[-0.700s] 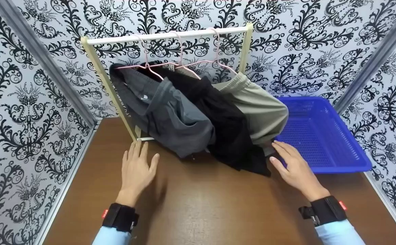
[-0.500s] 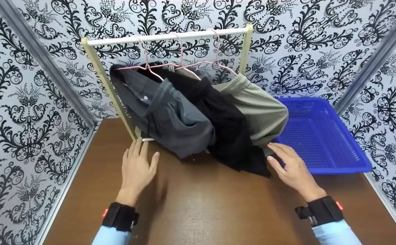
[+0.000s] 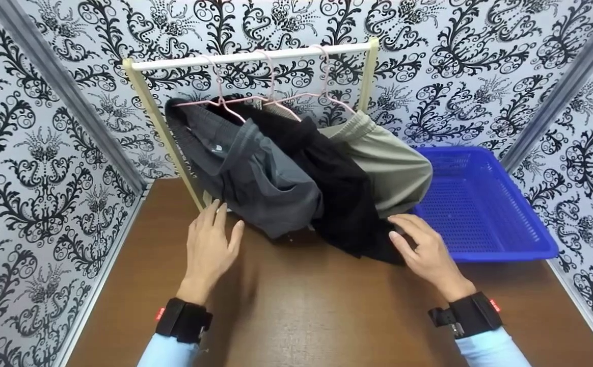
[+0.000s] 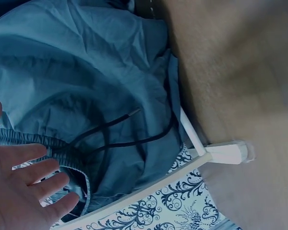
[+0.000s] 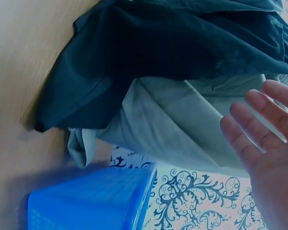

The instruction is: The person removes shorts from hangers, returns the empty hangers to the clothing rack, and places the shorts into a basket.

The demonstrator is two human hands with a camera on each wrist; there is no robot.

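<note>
Three garments hang on pink hangers (image 3: 221, 102) from a small rack (image 3: 255, 56). Grey shorts (image 3: 271, 188) with a drawstring are on the left, black shorts (image 3: 347, 199) in the middle and light khaki shorts (image 3: 393, 163) on the right. My left hand (image 3: 211, 250) is nearest the lower left of the grey shorts, fingers extended and holding nothing. The left wrist view shows their dark drawstring (image 4: 129, 143) hanging in front. My right hand (image 3: 426, 252), also holding nothing, is beside the black shorts' lower corner, its fingers relaxed. In the right wrist view its palm faces the khaki shorts (image 5: 177, 124).
A blue plastic basket (image 3: 510, 244) stands right of the rack, close behind my right hand. The rack's left post (image 3: 161, 132) rises beyond my left hand. Patterned wall panels (image 3: 480, 66) enclose the brown table (image 3: 296, 306) at the back and both sides.
My right hand has moved left, from beside the basket to the black shorts' corner. My left hand has shifted slightly right and forward toward the grey shorts. The garments have stayed in place.
</note>
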